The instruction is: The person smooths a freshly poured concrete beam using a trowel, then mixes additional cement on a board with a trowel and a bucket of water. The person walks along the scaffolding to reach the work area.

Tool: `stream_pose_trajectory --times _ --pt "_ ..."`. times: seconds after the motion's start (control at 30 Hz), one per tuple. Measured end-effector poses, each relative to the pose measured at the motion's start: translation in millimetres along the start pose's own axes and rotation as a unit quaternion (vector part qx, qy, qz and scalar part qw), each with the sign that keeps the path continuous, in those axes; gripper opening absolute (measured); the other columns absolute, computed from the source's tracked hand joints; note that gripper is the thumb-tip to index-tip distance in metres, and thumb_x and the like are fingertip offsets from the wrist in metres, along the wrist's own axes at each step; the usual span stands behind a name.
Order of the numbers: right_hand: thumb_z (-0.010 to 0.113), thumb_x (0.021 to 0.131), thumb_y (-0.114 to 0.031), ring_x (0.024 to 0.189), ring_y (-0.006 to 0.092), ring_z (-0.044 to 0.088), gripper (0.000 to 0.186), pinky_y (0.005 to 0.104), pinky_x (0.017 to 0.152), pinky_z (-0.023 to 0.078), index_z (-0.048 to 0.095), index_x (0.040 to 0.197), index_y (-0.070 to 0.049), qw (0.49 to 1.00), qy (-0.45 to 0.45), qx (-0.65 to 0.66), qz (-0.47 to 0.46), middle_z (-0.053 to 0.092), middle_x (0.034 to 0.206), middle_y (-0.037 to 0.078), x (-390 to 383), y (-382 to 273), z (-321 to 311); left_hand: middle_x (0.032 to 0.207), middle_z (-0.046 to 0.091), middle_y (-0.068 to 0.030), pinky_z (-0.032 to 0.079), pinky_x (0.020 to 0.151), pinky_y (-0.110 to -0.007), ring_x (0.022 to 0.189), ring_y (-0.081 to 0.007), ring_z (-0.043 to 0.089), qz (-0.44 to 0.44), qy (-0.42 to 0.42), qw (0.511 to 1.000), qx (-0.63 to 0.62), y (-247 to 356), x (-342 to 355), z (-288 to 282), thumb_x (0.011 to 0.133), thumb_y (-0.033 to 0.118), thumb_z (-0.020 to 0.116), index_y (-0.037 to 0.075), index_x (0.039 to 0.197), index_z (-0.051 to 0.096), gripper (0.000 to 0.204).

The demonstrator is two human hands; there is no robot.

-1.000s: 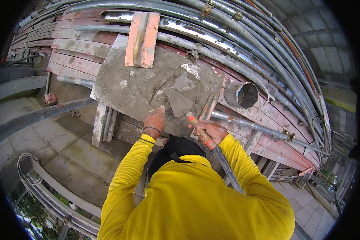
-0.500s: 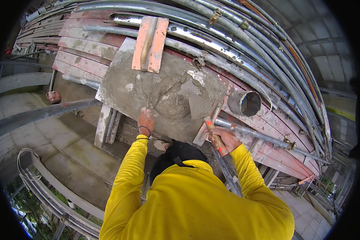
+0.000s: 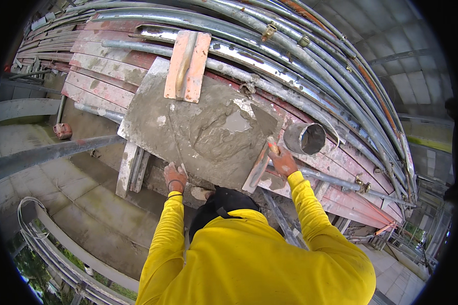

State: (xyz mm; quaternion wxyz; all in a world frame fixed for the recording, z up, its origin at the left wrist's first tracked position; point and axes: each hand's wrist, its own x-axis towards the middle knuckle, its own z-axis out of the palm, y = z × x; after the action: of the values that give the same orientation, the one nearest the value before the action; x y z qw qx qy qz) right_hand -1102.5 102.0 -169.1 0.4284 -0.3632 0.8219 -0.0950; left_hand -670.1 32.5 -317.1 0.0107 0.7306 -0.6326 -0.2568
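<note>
Wet grey mortar (image 3: pixel 213 140) covers a board (image 3: pixel 130 127) in front of me, heaped and swirled toward the right. My right hand (image 3: pixel 284 162) is closed round the orange, worn handle of a plasterer's float (image 3: pixel 257 172), whose long narrow edge tilts over the board's right near corner. At the board's near edge, my left hand (image 3: pixel 175 177) bends its fingers over the rim. A thin line in the mortar runs up from it; groove or tool edge, I cannot tell. Across the far edge lies a second, orange float (image 3: pixel 188 66), its handle on top.
A mortar-caked round can (image 3: pixel 305 138) stands right of the board on reddish planks (image 3: pixel 102 84). Long metal pipes (image 3: pixel 269 66) with clamps curve behind. A thick rail (image 3: pixel 56 152) crosses at left, and a small red block-like object (image 3: pixel 62 131) lies beyond it.
My left hand has moved back toward me and left, to the board's near edge. My right hand has shifted slightly farther away with the float, turning its handle. The mortar's swirl looks different.
</note>
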Motion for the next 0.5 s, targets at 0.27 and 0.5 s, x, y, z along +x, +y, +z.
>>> stream_pose_trajectory --times 0.27,0.5 --pt "0.065 0.093 -0.041 0.087 0.039 0.071 0.061 0.0465 0.077 0.055 0.058 0.137 0.002 0.995 0.081 -0.05 0.038 0.07 0.106 0.029 5 54 40 0.108 0.071 -0.0258 0.054 0.09 -0.046 0.105 -0.0453 0.067 0.051 -0.119 0.977 -0.172 -49 -55 6 0.098 0.026 0.058 0.0 0.118 0.067 0.034" --pt "0.064 0.094 -0.043 0.082 0.0359 0.068 0.063 0.0457 0.073 0.054 0.056 0.137 0.002 0.993 0.06 0.007 0.099 0.07 0.101 0.025 -9 60 72 0.111 0.072 -0.0244 0.054 0.093 -0.044 0.108 -0.042 0.068 0.036 -0.184 0.971 -0.152 -63 -77 13 0.097 0.021 0.055 0.001 0.119 0.067 0.032"
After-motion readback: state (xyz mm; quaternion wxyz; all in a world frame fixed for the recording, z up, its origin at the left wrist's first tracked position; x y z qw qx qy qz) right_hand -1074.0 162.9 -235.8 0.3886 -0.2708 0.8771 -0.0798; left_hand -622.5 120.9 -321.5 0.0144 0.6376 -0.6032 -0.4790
